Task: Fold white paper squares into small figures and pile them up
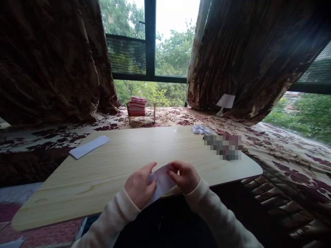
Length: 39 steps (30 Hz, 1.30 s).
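A white strip of paper (163, 179) with a crease across it slants over the near edge of the wooden table, between my hands. At its lower left end, my left hand (140, 184) has the paper between thumb and fingers. My right hand (184, 176) pinches the upper right end with thumb and forefinger. A stack of white paper strips (89, 146) lies at the table's left back edge. Several small folded white paper pieces (201, 130) sit in a pile at the back right.
The pale wooden table (124, 151) has a blurred-out patch (222, 147) on its right side. Behind it, a small wooden rack (141, 115) holds folded pink-striped cloths (137, 105). A white lamp (226, 101) stands by the right curtain (232, 51).
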### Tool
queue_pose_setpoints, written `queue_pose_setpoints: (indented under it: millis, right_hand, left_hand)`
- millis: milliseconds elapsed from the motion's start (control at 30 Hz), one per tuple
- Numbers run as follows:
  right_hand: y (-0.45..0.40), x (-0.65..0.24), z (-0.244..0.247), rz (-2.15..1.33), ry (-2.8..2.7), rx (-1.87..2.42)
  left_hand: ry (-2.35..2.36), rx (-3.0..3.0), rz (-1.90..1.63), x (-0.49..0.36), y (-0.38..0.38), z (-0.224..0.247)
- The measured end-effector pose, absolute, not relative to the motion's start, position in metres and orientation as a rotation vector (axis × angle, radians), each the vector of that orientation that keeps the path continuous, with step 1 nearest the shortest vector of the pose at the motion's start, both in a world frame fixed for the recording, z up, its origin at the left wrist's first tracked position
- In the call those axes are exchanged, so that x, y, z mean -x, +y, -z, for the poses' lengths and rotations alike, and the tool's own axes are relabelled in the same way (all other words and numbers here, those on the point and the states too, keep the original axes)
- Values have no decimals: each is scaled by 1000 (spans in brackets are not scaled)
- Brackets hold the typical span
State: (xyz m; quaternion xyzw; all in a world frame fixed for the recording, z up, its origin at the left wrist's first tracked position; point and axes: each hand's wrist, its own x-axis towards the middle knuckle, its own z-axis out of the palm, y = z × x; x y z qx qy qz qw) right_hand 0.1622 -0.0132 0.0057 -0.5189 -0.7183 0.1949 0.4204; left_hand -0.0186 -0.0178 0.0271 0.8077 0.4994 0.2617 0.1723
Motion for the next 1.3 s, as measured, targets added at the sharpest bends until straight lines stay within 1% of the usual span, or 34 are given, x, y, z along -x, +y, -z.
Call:
queue_pose_setpoints:
  millis: [100,233,467,733,1033,1300]
  right_hand:
    - [-14,-160,-4,-311,-1885,1411]
    - [-17,-158,0,-231,-1933,1449]
    - [-12,-156,-2,-65,-2103,1351]
    - [-32,-149,-18,281,-2172,1201]
    - [-59,-146,-7,367,-2084,1010]
    - [-54,-153,-2,344,-2120,1003]
  left_hand:
    - [1492,-2583,-883,22,-27,-18]
    - [1257,-2747,-991,26,-42,-3]
    - [1234,-2834,-915,28,-45,4]
    - [1272,-2838,-859,28,-47,4]
    - [1291,-2820,-868,28,-47,6]
    - [1317,-2840,-908,25,-44,6]
